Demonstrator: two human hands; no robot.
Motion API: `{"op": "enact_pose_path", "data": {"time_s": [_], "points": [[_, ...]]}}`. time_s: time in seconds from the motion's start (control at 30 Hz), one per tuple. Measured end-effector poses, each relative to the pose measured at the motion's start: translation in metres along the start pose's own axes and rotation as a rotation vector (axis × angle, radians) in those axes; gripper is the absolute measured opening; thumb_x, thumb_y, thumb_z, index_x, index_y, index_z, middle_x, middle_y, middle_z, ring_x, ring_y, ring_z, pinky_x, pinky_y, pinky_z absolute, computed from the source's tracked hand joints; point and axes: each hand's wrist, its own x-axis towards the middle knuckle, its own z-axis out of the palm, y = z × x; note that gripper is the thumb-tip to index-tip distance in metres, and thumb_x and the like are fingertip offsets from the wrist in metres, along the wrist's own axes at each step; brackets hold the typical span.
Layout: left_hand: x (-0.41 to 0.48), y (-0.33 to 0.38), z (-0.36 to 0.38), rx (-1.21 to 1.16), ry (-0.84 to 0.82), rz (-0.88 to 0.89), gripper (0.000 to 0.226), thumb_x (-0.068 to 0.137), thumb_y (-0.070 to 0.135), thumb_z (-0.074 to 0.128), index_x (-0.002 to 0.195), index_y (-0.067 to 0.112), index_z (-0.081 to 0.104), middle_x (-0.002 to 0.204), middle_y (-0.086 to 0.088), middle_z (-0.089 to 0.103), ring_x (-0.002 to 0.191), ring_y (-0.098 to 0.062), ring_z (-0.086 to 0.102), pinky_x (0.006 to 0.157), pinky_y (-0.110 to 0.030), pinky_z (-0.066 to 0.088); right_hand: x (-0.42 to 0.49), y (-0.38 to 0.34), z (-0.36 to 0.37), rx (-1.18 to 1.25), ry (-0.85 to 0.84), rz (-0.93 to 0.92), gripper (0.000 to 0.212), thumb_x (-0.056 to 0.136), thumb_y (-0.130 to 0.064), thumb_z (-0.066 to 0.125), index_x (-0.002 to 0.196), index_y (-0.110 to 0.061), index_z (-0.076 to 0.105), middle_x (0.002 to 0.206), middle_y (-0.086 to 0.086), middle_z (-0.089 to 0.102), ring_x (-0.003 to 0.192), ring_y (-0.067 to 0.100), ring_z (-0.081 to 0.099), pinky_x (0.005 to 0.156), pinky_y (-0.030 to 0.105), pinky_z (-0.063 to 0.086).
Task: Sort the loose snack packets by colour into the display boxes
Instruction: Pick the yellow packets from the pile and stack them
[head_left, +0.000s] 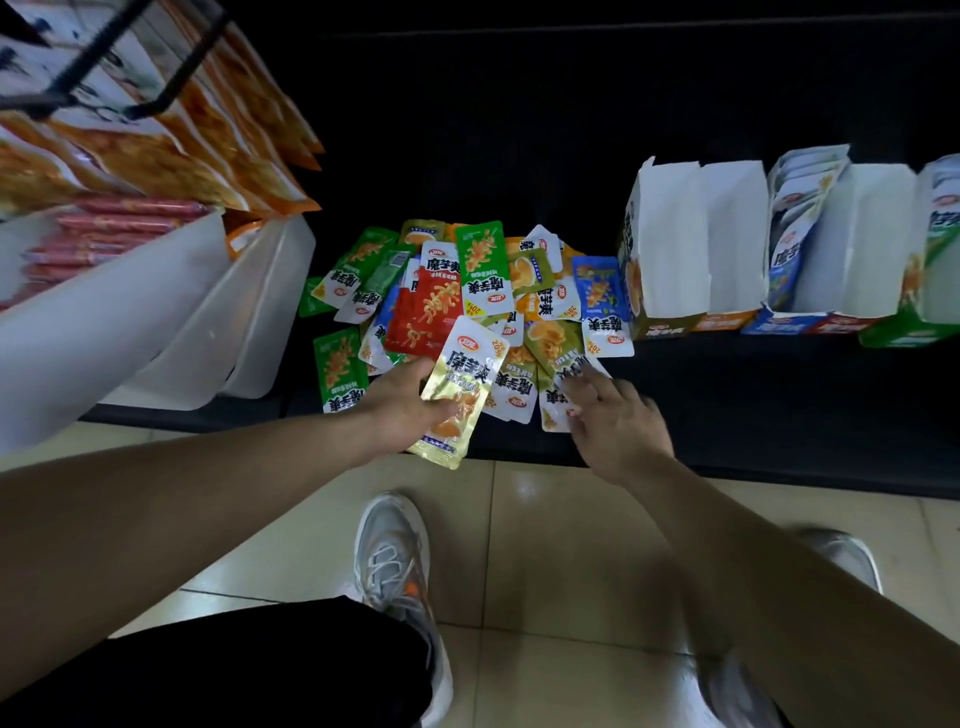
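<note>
Gripping a gold packet between thumb and curled fingers, the left hand hovers at the near edge of the dark shelf. The packet is tilted, with its white printed end pointing away from the person and its lower end hanging past the shelf's lip over the tiled floor. Just to its right, the right hand lies with fingers spread and fairly straight, their tips resting on white-ended packets at the near side of the pile; it grips nothing, though the fingertips are slightly blurred. The pile of loose packets sits in the middle of the shelf, overlapping every which way, with green, red, blue, olive and orange ones mixed together. Three display boxes stand in a row to the right of the pile, with white flaps raised. The olive-and-orange box is just beside the pile. The blue box stands next to it and holds packets standing on edge. The green box is cut off by the frame edge. At the left of the pile are white plastic tubs, one holding red sausages, with orange bags hanging above them. A grey shoe stands on the floor below the hands.
</note>
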Motion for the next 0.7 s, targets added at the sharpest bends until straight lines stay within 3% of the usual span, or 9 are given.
{"op": "enact_pose_path", "data": {"time_s": [0.1, 0.17, 0.33, 0.4, 0.53, 0.7], "points": [[0.0, 0.0, 0.0, -0.004, -0.02, 0.002, 0.046, 0.091, 0.04, 0.068, 0.132, 0.026, 0.052, 0.131, 0.003, 0.06, 0.114, -0.022, 0.059, 0.096, -0.041, 0.051, -0.013, 0.014, 0.004, -0.048, 0.123, 0.099, 0.045, 0.101, -0.043, 0.043, 0.14, -0.02, 0.048, 0.142, 0.001, 0.047, 0.124, 0.025, 0.048, 0.095, 0.041, 0.047], [-0.001, 0.0, 0.002, -0.006, -0.031, 0.008, 0.05, 0.092, 0.039, 0.067, 0.137, 0.026, 0.05, 0.135, 0.004, 0.058, 0.118, -0.021, 0.057, 0.097, -0.038, 0.049, -0.016, 0.022, 0.003, -0.058, 0.152, 0.187, 0.044, 0.099, -0.048, 0.048, 0.13, -0.017, 0.054, 0.129, 0.005, 0.05, 0.116, 0.027, 0.05, 0.087, 0.04, 0.05], [-0.005, 0.006, 0.006, -0.003, -0.034, 0.004, 0.048, 0.093, 0.039, 0.065, 0.137, 0.028, 0.05, 0.131, 0.006, 0.06, 0.114, -0.019, 0.059, 0.09, -0.033, 0.049, -0.013, 0.033, -0.007, 0.048, 0.093, 0.457, 0.08, 0.082, -0.059, 0.071, 0.14, -0.016, 0.038, 0.138, 0.012, 0.038, 0.127, 0.033, 0.041, 0.097, 0.045, 0.045], [-0.005, 0.01, 0.007, -0.023, -0.037, 0.008, 0.047, 0.093, 0.036, 0.065, 0.136, 0.027, 0.05, 0.131, 0.005, 0.06, 0.114, -0.019, 0.059, 0.09, -0.033, 0.048, -0.01, 0.034, -0.01, 0.116, 0.078, 0.468, 0.081, 0.077, -0.053, 0.078, 0.136, -0.014, 0.04, 0.138, 0.013, 0.037, 0.128, 0.034, 0.039, 0.099, 0.046, 0.043], [-0.006, 0.02, 0.007, 0.01, -0.017, 0.018, 0.041, 0.097, 0.03, 0.062, 0.134, 0.022, 0.048, 0.134, 0.002, 0.055, 0.117, -0.02, 0.055, 0.086, -0.03, 0.042, -0.009, 0.035, -0.02, 0.426, 0.118, 0.481, 0.049, 0.083, -0.027, 0.077, 0.117, -0.015, 0.043, 0.117, 0.012, 0.059, 0.105, 0.032, 0.059, 0.079, 0.041, 0.05], [-0.002, 0.037, 0.008, 0.032, 0.03, 0.022, 0.046, 0.098, 0.03, 0.059, 0.141, 0.025, 0.04, 0.144, -0.001, 0.049, 0.119, -0.024, 0.053, 0.084, -0.029, 0.039, -0.025, 0.032, -0.059, 0.975, 0.313, 0.385, 0.018, 0.09, -0.016, 0.069, 0.107, -0.021, 0.067, 0.097, -0.003, 0.071, 0.088, 0.012, 0.066, 0.062, 0.025, 0.048]]}}
